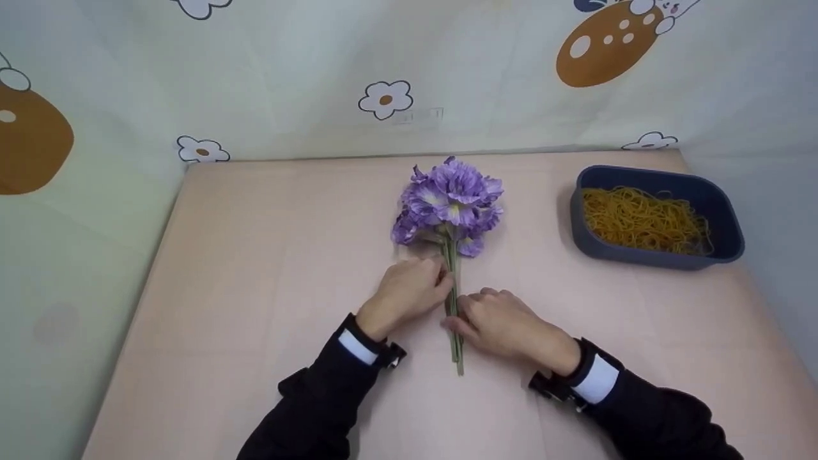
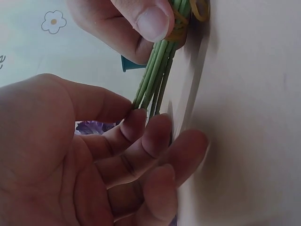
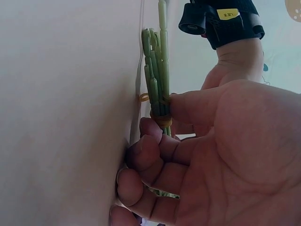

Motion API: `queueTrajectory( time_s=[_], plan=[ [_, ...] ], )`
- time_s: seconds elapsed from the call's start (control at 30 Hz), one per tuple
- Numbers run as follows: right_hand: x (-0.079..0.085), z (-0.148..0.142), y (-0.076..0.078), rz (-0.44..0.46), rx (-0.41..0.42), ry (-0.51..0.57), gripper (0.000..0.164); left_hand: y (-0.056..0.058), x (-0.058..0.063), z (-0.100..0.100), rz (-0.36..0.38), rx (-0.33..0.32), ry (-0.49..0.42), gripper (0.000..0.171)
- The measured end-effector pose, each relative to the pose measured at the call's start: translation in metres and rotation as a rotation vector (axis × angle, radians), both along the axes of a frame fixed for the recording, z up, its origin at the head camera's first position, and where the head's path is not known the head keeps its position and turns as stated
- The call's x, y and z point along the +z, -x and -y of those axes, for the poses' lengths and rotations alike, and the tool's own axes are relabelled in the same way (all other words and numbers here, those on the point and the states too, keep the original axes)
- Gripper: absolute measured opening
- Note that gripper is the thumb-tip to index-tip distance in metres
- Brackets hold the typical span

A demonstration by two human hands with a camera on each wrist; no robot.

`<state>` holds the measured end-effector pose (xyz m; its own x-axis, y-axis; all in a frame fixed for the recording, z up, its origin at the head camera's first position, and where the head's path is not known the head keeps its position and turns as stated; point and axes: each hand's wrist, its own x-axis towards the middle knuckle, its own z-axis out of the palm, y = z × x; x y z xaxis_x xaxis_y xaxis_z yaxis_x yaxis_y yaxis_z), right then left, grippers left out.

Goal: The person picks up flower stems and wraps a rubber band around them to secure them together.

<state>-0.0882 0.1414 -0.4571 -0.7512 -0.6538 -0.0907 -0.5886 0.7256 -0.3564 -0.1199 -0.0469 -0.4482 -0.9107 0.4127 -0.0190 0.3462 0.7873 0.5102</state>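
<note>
A bunch of purple artificial flowers [image 1: 457,195] lies on the table, blooms toward the back and green stems [image 1: 455,352] toward the front. My left hand [image 1: 412,289] pinches the stems just below the blooms, thumb against fingertips, as the left wrist view also shows. Lower down, my right hand [image 1: 505,324] grips the same stems between thumb and fingers. A yellow rubber band [image 3: 162,121] is wound around the stems at the right hand's fingertips, and a small loop of it sticks out to the side. Stem ends of uneven length stick out past the right hand.
A dark blue plastic box [image 1: 652,259] stands at the back right, with many yellow rubber bands [image 1: 639,220] inside. The table [image 1: 268,268] has a pale pink cover. Behind it hangs a light curtain [image 1: 287,76] printed with flowers.
</note>
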Motion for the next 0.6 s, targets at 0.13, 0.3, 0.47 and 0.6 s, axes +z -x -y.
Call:
queueTrajectory(
  time_s=[0.13, 0.3, 0.47, 0.6],
  plan=[
    [0.002, -0.001, 0.0, 0.0, 0.002, 0.007, 0.036, 0.0, 0.002, 0.002, 0.005, -0.01, -0.002, 0.028],
    [0.008, -0.005, 0.002, -0.007, 0.018, 0.013, 0.035, -0.004, 0.01, 0.01, -0.024, -0.011, 0.006, 0.027],
    [0.021, -0.014, 0.004, -0.01, 0.007, 0.004, 0.028, -0.014, 0.02, 0.024, -0.086, -0.004, -0.025, 0.021],
    [0.035, -0.03, 0.005, -0.076, -0.014, 0.031, 0.026, -0.025, 0.026, 0.042, -0.169, 0.019, -0.04, 0.043]
  ],
)
